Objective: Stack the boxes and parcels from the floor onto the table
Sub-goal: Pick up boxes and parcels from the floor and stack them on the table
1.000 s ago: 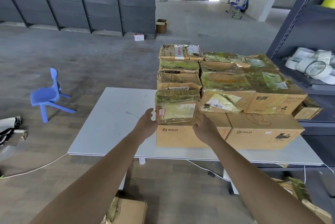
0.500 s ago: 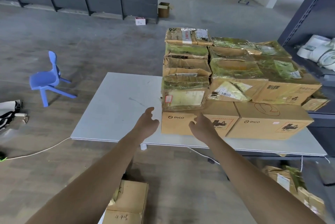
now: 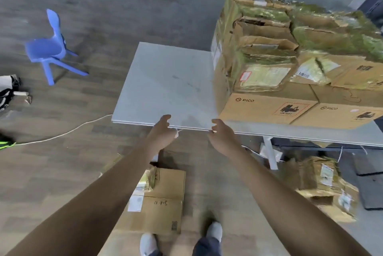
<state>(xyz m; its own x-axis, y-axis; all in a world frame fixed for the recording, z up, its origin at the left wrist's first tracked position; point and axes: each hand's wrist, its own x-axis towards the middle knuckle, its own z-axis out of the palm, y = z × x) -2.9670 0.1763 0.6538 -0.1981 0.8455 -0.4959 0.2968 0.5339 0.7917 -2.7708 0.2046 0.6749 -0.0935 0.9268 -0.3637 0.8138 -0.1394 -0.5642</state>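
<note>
A white table carries a tall stack of cardboard boxes and taped parcels on its right half. The bottom row is two brown PICO boxes. My left hand and my right hand hover empty at the table's front edge, fingers loosely curled, a box-width apart. On the floor below them lies a flat brown box with a white label. A pile of worn parcels sits on the floor at the right, under the table's edge.
A blue plastic chair stands on the floor to the left. A white cable runs across the floor toward the table. Dark items lie at the far left. My feet stand just behind the floor box.
My hands have drawn back from the parcel on the stack to the table's front edge. My view has tipped down, bringing the floor boxes and my feet into sight.
</note>
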